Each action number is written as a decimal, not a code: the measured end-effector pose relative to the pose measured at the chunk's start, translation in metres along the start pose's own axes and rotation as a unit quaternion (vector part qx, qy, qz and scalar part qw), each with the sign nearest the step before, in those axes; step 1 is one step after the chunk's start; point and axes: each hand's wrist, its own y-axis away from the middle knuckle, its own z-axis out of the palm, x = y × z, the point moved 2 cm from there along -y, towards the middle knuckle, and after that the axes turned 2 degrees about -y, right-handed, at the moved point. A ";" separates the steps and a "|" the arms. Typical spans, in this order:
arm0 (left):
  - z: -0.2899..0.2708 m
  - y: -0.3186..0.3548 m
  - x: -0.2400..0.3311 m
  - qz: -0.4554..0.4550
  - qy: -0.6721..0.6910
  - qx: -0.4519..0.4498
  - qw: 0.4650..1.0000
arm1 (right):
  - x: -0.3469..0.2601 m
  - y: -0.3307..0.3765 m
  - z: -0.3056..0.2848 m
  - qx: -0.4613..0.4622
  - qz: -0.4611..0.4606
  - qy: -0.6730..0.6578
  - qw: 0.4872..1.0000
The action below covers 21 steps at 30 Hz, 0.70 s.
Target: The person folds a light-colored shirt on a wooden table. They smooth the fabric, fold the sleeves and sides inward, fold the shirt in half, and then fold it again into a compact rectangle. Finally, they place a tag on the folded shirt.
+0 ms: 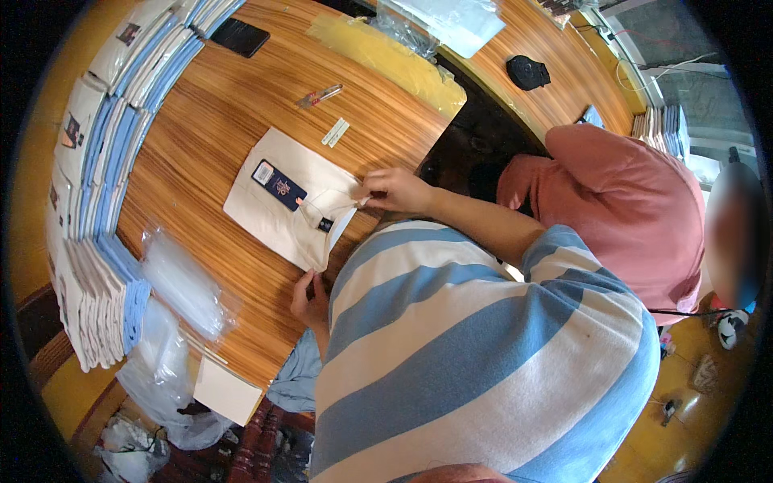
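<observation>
A folded cream garment (274,205) lies flat on the wooden table (209,121), with a dark blue hang tag (279,184) on top of it. My right hand (396,191) pinches the garment's edge at its right corner, near the neck opening. My left hand (309,298) grips the garment's lower corner at the table's near edge. My blue-and-white striped shirt (467,354) fills the lower middle of the view and hides the table edge below it.
Stacks of folded white and blue garments (105,185) curve along the table's left side. Clear plastic bags (187,283) lie beside them, with a white card (225,392) below. A dark phone (239,36), small white labels (336,131) and yellow bags (386,55) lie farther back. A person in a pink shirt (628,209) stands at my right.
</observation>
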 end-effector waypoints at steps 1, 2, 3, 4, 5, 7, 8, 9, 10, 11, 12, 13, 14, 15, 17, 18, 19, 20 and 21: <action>0.001 -0.008 0.016 -0.026 0.008 -0.005 1.000 | 0.002 0.000 0.001 -0.013 0.012 0.009 1.000; -0.003 -0.013 0.036 0.007 -0.009 -0.018 1.000 | 0.004 0.001 0.000 -0.025 0.025 0.019 0.999; -0.008 -0.016 0.038 -0.091 0.050 -0.028 0.994 | 0.000 -0.001 -0.002 -0.026 0.014 -0.012 0.999; -0.012 -0.016 0.037 -0.187 0.108 -0.038 0.976 | -0.005 -0.002 -0.006 -0.026 0.004 -0.042 0.999; -0.013 -0.016 0.035 -0.282 0.166 -0.047 0.944 | -0.008 -0.005 -0.011 -0.026 -0.005 -0.072 0.997; -0.011 -0.018 0.036 -0.316 0.195 -0.028 0.928 | -0.017 -0.011 -0.019 -0.052 0.051 -0.100 0.992; -0.008 -0.019 0.034 -0.333 0.210 -0.019 0.919 | -0.020 -0.014 -0.017 -0.081 0.125 -0.116 0.982; -0.003 -0.022 0.034 -0.347 0.230 -0.009 0.909 | -0.020 -0.018 -0.018 -0.110 0.197 -0.126 0.966; 0.000 -0.022 0.032 -0.365 0.230 -0.034 0.902 | -0.013 -0.022 -0.010 -0.043 0.154 -0.134 0.978; -0.001 -0.023 0.029 -0.382 0.229 -0.061 0.893 | -0.006 -0.021 -0.005 -0.023 0.174 -0.127 0.976; 0.001 -0.023 0.031 -0.401 0.230 -0.088 0.882 | -0.008 -0.022 -0.005 -0.005 0.195 -0.119 0.974; 0.002 -0.023 0.033 -0.409 0.231 -0.091 0.878 | -0.009 -0.024 -0.007 0.013 0.216 -0.110 0.970; 0.001 -0.024 0.036 -0.416 0.232 -0.094 0.874 | -0.010 -0.026 -0.010 0.014 0.234 -0.123 0.964; 0.000 -0.024 0.040 -0.426 0.232 -0.097 0.869 | -0.008 -0.026 -0.009 0.013 0.229 -0.126 0.965; 0.001 -0.025 0.044 -0.411 0.252 -0.121 0.868 | 0.003 -0.026 -0.005 0.013 0.219 -0.132 0.967; 0.004 -0.028 0.047 -0.413 0.259 -0.134 0.863 | 0.009 -0.026 -0.004 -0.008 0.222 -0.133 0.966; 0.006 -0.031 0.050 -0.415 0.265 -0.147 0.858 | 0.015 -0.027 -0.003 -0.029 0.225 -0.134 0.965; 0.005 -0.033 0.051 -0.416 0.261 -0.150 0.858 | 0.020 -0.026 0.000 -0.050 0.227 -0.135 0.963; 0.006 -0.033 0.052 -0.416 0.259 -0.153 0.858 | 0.019 -0.027 -0.001 -0.049 0.222 -0.133 0.965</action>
